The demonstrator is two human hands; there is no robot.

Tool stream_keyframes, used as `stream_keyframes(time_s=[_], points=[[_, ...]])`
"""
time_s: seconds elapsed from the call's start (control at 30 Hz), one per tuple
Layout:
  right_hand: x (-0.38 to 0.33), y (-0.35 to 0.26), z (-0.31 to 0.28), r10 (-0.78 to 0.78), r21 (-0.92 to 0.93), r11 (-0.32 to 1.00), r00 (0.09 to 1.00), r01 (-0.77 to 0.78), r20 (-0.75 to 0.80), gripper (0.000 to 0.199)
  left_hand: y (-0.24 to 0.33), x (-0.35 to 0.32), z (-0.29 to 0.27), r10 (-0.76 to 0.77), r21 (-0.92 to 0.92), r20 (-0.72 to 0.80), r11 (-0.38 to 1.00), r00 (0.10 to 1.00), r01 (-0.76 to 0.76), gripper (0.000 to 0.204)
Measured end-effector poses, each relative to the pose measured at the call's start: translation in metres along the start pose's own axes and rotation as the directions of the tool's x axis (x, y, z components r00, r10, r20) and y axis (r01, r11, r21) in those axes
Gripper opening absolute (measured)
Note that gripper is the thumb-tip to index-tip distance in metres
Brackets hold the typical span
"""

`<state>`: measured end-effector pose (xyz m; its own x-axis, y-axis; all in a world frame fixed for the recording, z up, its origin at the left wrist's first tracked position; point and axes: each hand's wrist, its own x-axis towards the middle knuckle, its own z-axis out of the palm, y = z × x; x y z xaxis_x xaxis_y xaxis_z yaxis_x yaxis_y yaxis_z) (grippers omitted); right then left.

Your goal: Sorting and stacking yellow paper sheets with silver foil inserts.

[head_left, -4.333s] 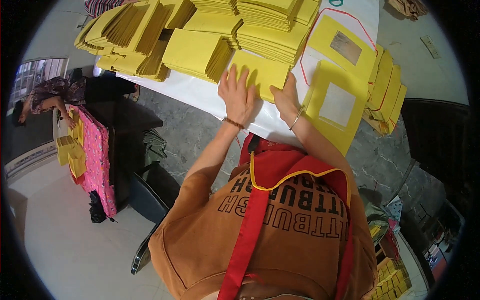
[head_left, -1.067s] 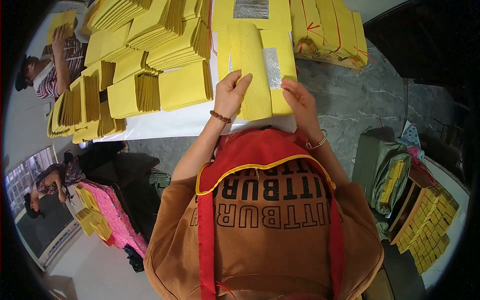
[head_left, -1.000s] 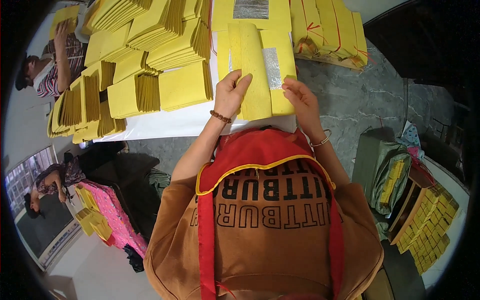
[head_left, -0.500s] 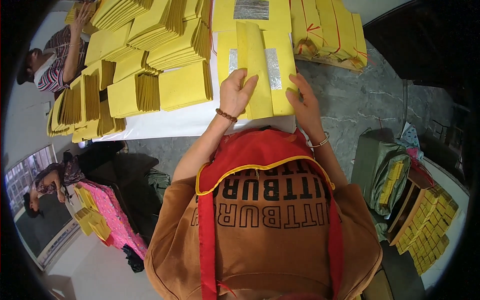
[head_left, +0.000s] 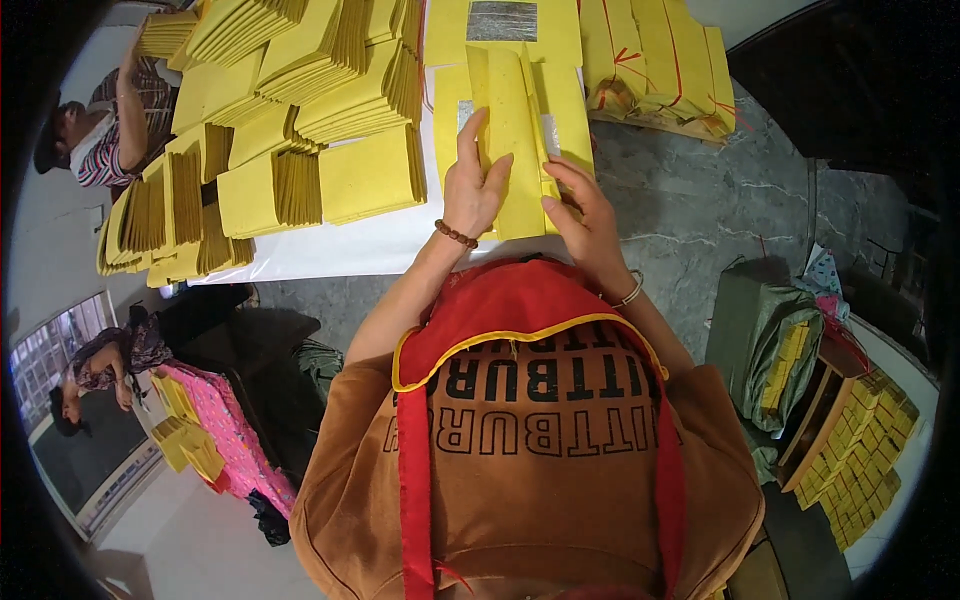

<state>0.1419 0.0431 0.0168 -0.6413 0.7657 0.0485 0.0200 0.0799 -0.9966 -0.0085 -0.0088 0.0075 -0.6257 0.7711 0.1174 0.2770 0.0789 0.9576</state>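
Note:
Right in front of me a yellow paper sheet (head_left: 507, 140) is partly folded lengthwise, lying on a wider yellow sheet (head_left: 575, 95) with a silver foil patch (head_left: 550, 133). My left hand (head_left: 474, 185) rests along the fold's left side, index finger stretched out and thumb apart on the paper. At the opposite edge my right hand (head_left: 583, 207) has thumb and fingers on the raised right flap, gripping it. Just beyond lies another yellow sheet (head_left: 445, 30) with a silver foil patch (head_left: 502, 20).
Folded yellow paper bundles (head_left: 370, 175) are piled on the left of the white-covered table (head_left: 330, 255). Red-tied yellow stacks (head_left: 650, 60) stand at the far right. One person (head_left: 120, 130) is at the far left, another (head_left: 105, 365) by a pink-covered table (head_left: 225, 425). Green sacking (head_left: 745, 320) stands right.
My right hand has moved left, turning the sheet's right side up and inward over the foil. My left index finger has stretched farther up the paper.

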Motion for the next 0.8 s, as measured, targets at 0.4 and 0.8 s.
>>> stream_keyframes(time_s=[0.4,0.8], points=[[-0.001,-0.007,0.01,-0.125,-0.108,0.983,0.975,0.146,0.186,0.037,-0.011,0.006,-0.011,-0.249,-0.276,0.161,0.918,0.955,0.285,0.028],[0.003,0.039,-0.041,0.23,0.167,0.967,0.942,-0.193,-0.243,0.03,-0.008,0.012,-0.009,-0.307,-0.05,0.257,0.942,0.916,0.33,0.024]])
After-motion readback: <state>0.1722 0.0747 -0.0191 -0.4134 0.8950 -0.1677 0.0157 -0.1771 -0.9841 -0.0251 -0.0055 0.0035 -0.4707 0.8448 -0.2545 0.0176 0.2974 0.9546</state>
